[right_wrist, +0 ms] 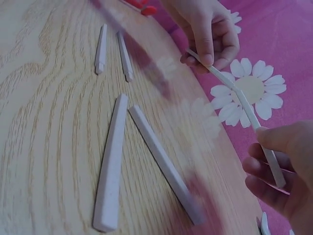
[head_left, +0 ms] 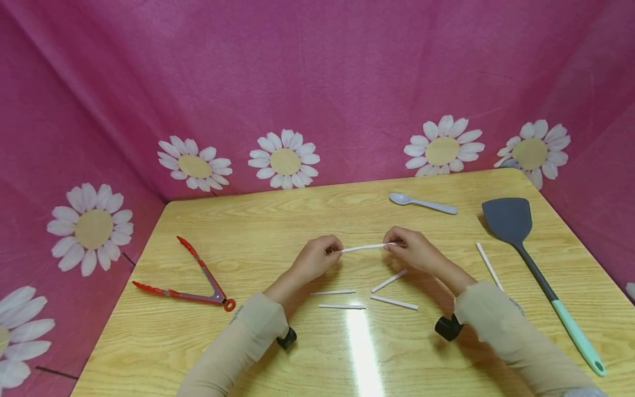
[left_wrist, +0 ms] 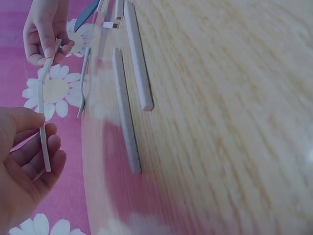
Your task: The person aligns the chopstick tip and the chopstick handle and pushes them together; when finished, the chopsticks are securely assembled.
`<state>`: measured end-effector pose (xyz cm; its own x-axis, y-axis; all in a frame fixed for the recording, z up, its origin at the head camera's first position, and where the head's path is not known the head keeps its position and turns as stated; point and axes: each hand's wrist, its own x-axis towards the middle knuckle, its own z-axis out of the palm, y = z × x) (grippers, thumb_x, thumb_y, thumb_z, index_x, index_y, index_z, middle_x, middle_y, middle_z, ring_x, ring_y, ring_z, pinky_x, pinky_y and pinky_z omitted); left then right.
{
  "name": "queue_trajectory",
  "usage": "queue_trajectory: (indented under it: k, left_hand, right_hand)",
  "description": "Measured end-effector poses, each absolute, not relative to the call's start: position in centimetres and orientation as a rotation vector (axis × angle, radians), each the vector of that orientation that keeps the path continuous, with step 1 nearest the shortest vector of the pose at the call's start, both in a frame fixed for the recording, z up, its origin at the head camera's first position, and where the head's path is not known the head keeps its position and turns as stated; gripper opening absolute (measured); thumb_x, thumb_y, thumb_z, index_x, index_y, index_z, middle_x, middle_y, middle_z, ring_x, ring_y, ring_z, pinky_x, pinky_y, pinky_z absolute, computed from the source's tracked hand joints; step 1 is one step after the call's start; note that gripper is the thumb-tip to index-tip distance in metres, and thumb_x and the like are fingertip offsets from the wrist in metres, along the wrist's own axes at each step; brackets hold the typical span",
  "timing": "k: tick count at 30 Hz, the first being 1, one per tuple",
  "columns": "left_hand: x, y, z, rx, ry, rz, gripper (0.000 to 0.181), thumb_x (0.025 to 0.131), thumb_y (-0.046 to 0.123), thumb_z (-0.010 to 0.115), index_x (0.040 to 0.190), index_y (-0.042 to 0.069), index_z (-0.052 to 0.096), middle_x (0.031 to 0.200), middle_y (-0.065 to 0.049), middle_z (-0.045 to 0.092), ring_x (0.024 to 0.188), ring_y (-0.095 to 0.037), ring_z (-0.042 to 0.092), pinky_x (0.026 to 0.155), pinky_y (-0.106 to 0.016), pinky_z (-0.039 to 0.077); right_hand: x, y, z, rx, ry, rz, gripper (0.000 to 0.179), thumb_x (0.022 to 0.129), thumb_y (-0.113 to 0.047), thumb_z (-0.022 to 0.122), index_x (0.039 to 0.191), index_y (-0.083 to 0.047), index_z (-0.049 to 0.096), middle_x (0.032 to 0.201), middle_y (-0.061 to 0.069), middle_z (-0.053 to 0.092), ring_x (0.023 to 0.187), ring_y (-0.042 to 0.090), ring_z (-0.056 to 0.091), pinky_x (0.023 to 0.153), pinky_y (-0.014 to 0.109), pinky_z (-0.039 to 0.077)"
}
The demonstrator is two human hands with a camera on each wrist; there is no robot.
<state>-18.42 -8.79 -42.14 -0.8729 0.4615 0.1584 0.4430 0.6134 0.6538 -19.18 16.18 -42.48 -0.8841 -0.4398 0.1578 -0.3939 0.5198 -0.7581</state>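
Observation:
Over the middle of the table, my left hand and right hand hold slim white square-sided sticks between them, meeting end to end. Thumb and fingers of each hand pinch one side. A slight bend shows at the joint in the left wrist view, where the left stick meets the other. The right wrist view shows the right stick running across the right fingers. Below the hands lie two loose sticks on the left and two on the right, the right pair forming a V.
Red-tipped tongs lie spread at the left. A pale spoon is at the back right. Along the right side rests a dark spatula with a mint handle, and another white stick beside it. Pink flowered cloth stands behind the table.

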Motion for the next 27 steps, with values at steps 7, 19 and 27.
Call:
queue_trajectory:
  k: [7, 19, 27]
  left_hand:
    - [-18.4, -8.9, -42.0, 0.834, 2.814, 1.163, 0.005, 0.086, 0.007, 0.058, 0.089, 0.006, 0.063, 0.086, -0.003, 0.059, 0.076, -0.012, 0.053, 0.068, -0.023, 0.045]
    - [-18.0, -8.7, -41.7, 0.813, 2.77, 1.302, 0.013, 0.086, 0.012, 0.06, 0.094, 0.006, 0.068, 0.087, -0.002, 0.059, 0.08, -0.013, 0.059, 0.069, -0.016, 0.047]
    - [-17.5, -8.5, -41.2, 0.837, 2.79, 1.387, 0.01, 0.084, 0.009, 0.062, 0.089, 0.004, 0.069, 0.084, -0.003, 0.059, 0.077, -0.013, 0.059, 0.068, -0.016, 0.048]
  right_hand:
    - [-19.0, 15.9, -42.2, -0.723, 2.676, -1.341, 0.004, 0.087, -0.003, 0.056, 0.09, -0.004, 0.059, 0.091, 0.008, 0.061, 0.089, 0.024, 0.056, 0.077, 0.037, 0.048]
    - [-18.4, 15.3, -41.7, -0.672, 2.686, -1.415, 0.006, 0.084, -0.007, 0.061, 0.088, -0.005, 0.065, 0.091, 0.007, 0.061, 0.086, 0.019, 0.058, 0.075, 0.03, 0.049]
    - [-17.9, 15.0, -41.2, -0.66, 2.715, -1.421, 0.004, 0.084, -0.008, 0.062, 0.086, -0.006, 0.064, 0.088, 0.006, 0.06, 0.083, 0.018, 0.057, 0.069, 0.027, 0.049]
